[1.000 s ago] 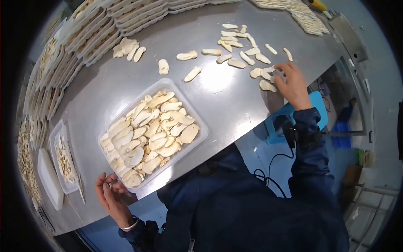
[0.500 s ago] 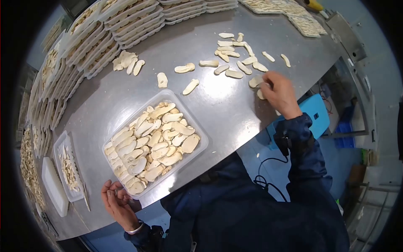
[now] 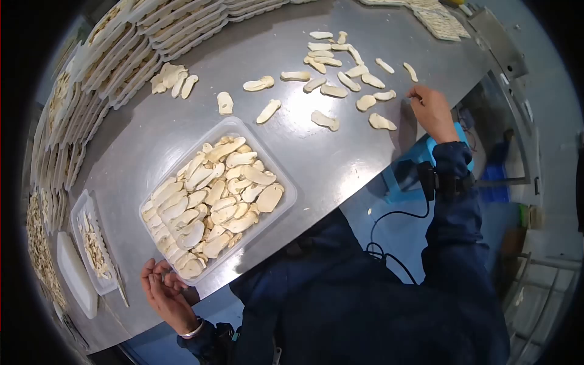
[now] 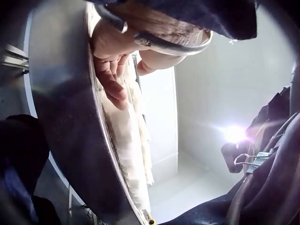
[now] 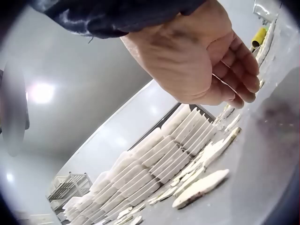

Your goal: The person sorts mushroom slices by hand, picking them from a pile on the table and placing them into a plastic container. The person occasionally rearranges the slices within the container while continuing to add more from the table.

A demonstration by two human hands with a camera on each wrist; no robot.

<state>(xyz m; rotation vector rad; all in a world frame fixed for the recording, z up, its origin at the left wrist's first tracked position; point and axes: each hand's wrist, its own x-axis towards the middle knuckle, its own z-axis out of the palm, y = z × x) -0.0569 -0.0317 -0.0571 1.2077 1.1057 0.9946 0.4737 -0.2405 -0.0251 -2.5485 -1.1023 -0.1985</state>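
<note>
A clear plastic tray (image 3: 287, 187) packed with pale mushroom slices (image 3: 213, 194) sits on the steel table (image 3: 340, 164) in front of me. My left hand (image 3: 159, 277) rests at the table's near edge by the tray's near corner, fingers loosely curled and holding nothing; the left wrist view shows that hand (image 4: 112, 82) against the edge. My right hand (image 3: 418, 96) hovers at the table's right edge, fingers bent down toward the surface, nothing visible between them (image 5: 241, 91). Loose slices (image 3: 382, 123) lie just left of it, and several more (image 3: 328, 61) spread further back.
Stacks of filled trays (image 3: 152, 30) line the far and left edges. A small tray of pieces (image 3: 91, 234) and a white tray (image 3: 73, 274) stand at the left. A blue stool (image 3: 404, 176) sits below the right edge. Flat racks (image 3: 438, 21) lie at the far right.
My right hand has drawn back to the right off the loose slices, which now lie uncovered, one further left toward the table's middle. The left hand has barely moved.
</note>
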